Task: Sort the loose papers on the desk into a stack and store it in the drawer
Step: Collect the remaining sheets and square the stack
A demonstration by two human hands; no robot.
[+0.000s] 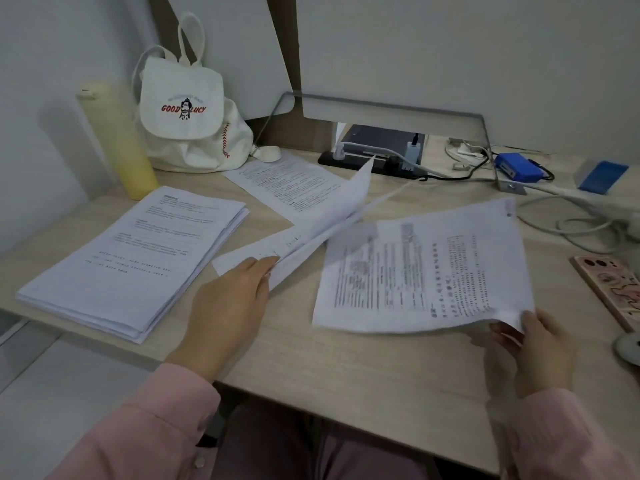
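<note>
"GOOD LUCY" on white backpack (194, 112); papers' print unreadable

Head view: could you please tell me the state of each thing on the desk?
Paper stack: flat on desk, edges uneven.
Loose sheet: lying flat at the back.
Left hand: holds fanned sheets, lifted.
Right hand: pinches printed sheet by its corner.
Backpack: upright, flap closed.
Phone: face down.
Bottle: upright.

The sheet (422, 268) is blurred; the phone (609, 289), probably, is cut off.
</note>
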